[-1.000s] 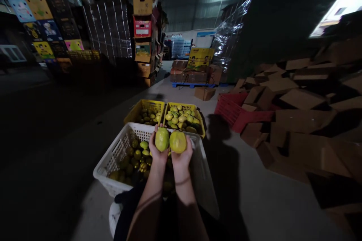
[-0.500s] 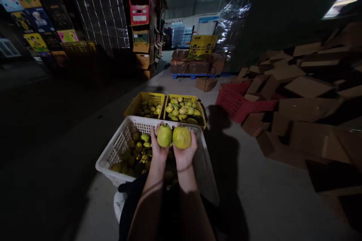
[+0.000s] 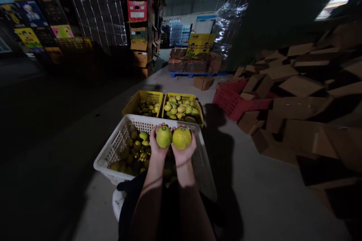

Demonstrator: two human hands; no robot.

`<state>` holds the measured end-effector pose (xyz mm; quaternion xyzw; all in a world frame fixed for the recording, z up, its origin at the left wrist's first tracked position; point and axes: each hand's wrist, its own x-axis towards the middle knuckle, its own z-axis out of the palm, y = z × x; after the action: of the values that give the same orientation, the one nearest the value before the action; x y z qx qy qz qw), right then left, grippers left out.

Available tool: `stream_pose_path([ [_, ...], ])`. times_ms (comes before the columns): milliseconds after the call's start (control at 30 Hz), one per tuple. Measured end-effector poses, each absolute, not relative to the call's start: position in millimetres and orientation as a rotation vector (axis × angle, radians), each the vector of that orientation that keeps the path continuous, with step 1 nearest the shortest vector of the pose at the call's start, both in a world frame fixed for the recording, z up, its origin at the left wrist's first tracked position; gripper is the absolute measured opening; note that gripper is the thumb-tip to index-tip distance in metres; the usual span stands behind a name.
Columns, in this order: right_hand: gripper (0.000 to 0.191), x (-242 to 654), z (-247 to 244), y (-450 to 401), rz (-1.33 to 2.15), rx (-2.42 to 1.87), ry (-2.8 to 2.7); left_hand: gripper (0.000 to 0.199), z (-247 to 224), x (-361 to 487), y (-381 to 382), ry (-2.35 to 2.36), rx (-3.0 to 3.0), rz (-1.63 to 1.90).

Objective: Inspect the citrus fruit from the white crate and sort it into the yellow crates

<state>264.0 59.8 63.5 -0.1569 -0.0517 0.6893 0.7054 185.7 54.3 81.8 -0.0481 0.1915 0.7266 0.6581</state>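
Note:
My left hand [image 3: 157, 151] cups a round green-yellow fruit [image 3: 163, 136], its stem end facing up toward me. Beside it, my right hand [image 3: 184, 154] is wrapped from below around a slightly larger, yellower fruit [image 3: 181, 138]. The two fruits sit side by side with a narrow gap between them. Both hands are above a white perforated crate [image 3: 113, 145], which holds many green and yellow fruits [image 3: 137, 145]. My forearms and their shadow hide part of its contents.
Beyond the white crate stand two yellow crates; the left crate [image 3: 130, 104] and right crate [image 3: 200, 115] both contain fruit. A red crate [image 3: 230, 101] lies by heaped cardboard boxes [image 3: 299, 109] on the right. Stacked cartons [image 3: 137, 9] and a loaded blue pallet [image 3: 186, 74] stand farther back.
Both fruits have tipped in my hands, so their ends now face me more. My hands stay over the white crate, and the view has shifted slightly.

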Motion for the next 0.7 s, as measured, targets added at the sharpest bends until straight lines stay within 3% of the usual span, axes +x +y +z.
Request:
stream_pose_path([
  [233, 0.022, 258.5, 54.5, 66.7, 1.508, -0.307, -0.088, 0.043, 73.7, 184.5, 52.2, 0.252, 0.055, 1.674],
  [700, 0.021, 244.9, 38.6, 78.4, 1.472, -0.459, -0.093, 0.035, 61.4, 182.8, 63.7, 0.418, 0.026, 1.752],
])
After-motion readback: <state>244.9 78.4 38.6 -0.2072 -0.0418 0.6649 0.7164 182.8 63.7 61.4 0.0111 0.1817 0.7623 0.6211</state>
